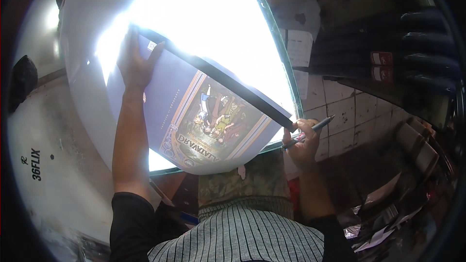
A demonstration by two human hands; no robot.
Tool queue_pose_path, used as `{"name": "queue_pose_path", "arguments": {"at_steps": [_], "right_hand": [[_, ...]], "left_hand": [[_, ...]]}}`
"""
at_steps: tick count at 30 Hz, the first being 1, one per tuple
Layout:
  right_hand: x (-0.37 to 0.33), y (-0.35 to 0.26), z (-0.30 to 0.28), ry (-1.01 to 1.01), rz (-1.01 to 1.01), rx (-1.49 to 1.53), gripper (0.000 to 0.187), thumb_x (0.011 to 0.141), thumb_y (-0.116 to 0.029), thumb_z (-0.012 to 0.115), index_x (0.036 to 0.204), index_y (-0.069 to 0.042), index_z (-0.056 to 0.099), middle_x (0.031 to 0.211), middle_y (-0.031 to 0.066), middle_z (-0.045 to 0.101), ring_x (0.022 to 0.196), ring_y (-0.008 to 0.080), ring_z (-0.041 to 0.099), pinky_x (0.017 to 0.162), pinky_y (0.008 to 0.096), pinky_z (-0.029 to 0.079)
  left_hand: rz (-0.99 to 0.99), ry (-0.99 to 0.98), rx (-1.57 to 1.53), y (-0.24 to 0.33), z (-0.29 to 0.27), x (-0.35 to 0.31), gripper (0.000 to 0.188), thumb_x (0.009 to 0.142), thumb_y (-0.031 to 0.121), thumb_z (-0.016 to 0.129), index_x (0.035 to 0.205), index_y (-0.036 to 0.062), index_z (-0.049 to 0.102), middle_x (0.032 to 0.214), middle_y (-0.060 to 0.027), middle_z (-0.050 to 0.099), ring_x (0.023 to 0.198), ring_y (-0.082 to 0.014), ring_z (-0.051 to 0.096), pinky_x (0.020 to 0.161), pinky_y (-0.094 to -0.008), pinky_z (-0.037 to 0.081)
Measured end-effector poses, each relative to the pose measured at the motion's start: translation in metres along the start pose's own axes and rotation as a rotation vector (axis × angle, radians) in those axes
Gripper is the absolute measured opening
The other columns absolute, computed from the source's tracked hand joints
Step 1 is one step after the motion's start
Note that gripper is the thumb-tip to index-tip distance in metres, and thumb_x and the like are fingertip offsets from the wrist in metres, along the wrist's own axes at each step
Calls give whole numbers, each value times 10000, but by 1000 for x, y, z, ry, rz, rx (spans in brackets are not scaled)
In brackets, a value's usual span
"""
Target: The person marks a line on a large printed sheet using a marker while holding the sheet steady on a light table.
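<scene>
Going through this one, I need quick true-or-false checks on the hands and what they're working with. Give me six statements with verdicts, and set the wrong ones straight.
1. The right hand holds a pen. True.
2. The left hand is at the lower-right end of the black strip. False: it is at the upper-left end.
3. The purple-blue sheet lies over a brightly lit panel. True.
4. The black strip runs parallel to the picture's lower edge. False: it slants from upper left down to lower right.
5. The person's shirt front is striped. True.
6. The sheet bears no picture. False: it shows illustrated figures in a decorated frame.
</scene>
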State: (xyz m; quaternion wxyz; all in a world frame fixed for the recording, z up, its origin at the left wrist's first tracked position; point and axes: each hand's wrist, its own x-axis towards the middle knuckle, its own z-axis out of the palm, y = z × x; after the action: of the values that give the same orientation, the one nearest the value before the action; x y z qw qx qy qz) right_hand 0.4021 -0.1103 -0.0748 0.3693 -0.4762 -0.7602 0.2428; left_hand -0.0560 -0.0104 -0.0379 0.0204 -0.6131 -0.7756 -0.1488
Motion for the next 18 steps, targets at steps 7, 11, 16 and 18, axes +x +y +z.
{"name": "queue_pose_path", "arguments": {"at_steps": [7,11,16,18], "right_hand": [[-3,-3,4,15,21,16,504,800,-90,791,1211,-103,501,1066,102,586,935,284,561,833,448,470],[-6,-1,4,1,35,6,490,806,-112,788,1205,-109,503,1065,92,593,952,275,551,871,454,439],[-3,1,-1,-8,23,-13,471,814,-124,782,1196,-118,507,1058,80,603,954,265,546,905,458,405],[-1,1,-2,-13,28,-7,467,815,-122,781,1194,-120,508,1055,78,606,952,262,546,910,459,400]], "left_hand": [[18,14,13,-6,3,-1,883,861,608,653,1470,10,427,1527,-204,413,1452,-361,327,1195,-488,248],[4,0,11,-6,6,-2,884,857,603,658,1469,9,425,1531,-204,407,1448,-362,332,1195,-487,249],[51,13,-72,-2,8,0,896,827,567,716,1457,-2,427,1530,-224,394,1447,-372,329,1193,-503,246],[51,-24,-81,2,3,3,929,811,562,737,1468,-2,400,1535,-232,377,1453,-377,314,1193,-507,241]]}}
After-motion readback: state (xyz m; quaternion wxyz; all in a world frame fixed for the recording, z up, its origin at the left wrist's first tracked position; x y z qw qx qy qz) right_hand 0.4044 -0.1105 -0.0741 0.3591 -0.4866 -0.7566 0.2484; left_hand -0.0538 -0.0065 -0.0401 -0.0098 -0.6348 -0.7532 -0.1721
